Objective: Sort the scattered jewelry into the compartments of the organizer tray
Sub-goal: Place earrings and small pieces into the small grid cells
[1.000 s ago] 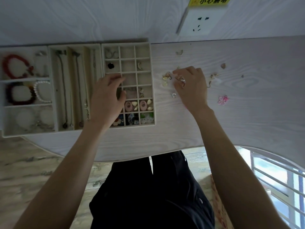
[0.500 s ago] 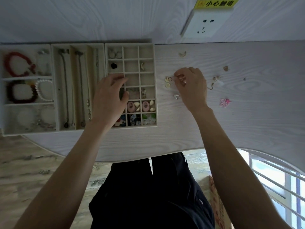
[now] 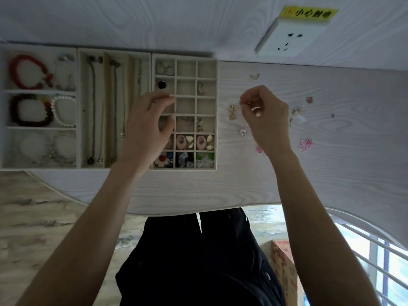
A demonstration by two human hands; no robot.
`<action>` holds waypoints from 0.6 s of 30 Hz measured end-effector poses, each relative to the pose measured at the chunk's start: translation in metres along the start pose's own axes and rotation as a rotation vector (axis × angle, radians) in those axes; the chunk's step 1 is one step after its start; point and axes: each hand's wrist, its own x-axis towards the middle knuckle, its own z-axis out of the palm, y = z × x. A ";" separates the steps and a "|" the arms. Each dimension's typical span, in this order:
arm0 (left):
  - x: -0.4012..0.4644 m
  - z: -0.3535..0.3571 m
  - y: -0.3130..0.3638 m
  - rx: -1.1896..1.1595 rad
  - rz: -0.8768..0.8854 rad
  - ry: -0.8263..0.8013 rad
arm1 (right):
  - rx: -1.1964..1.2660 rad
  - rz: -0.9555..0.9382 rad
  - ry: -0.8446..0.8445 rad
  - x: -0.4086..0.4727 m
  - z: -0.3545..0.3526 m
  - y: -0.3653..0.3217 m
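Jewelry bits lie loose on the pale wooden table (image 3: 331, 173), to the right of the organizer tray (image 3: 217, 111): a gold earring (image 3: 232, 111), a small silver heart (image 3: 242, 132), a pink flower (image 3: 305, 144) and a few tiny pieces too small to name. The right hand (image 3: 268, 122) is lifted a little over them, with its fingers curled in and the thumb and first finger pinched on something small and shiny (too small to tell what). The left hand (image 3: 146, 131) rests over the left side of the tray with little square boxes; its fingers are bent and loose, the thumb is spread apart, and it holds nothing that shows. Rings (image 3: 164, 69), a black stud (image 3: 161, 84) and colored buttons sit in some boxes. Bracelets (image 3: 28, 71) and long chains (image 3: 93, 107) lie in the bigger trays further left. On the wall is a white socket (image 3: 291, 38) with a yellow sticker (image 3: 309, 13) that reads 小心触电.
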 end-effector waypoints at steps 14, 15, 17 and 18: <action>-0.006 -0.008 -0.029 -0.023 -0.094 0.151 | -0.144 -0.274 -0.175 0.040 0.102 -0.051; -0.004 -0.007 -0.029 -0.019 -0.089 0.151 | -0.131 -0.268 -0.186 0.042 0.104 -0.052; -0.002 -0.006 -0.030 -0.011 -0.089 0.139 | -0.133 -0.281 -0.185 0.043 0.108 -0.055; -0.002 -0.006 -0.030 -0.010 -0.090 0.128 | -0.130 -0.283 -0.183 0.043 0.109 -0.056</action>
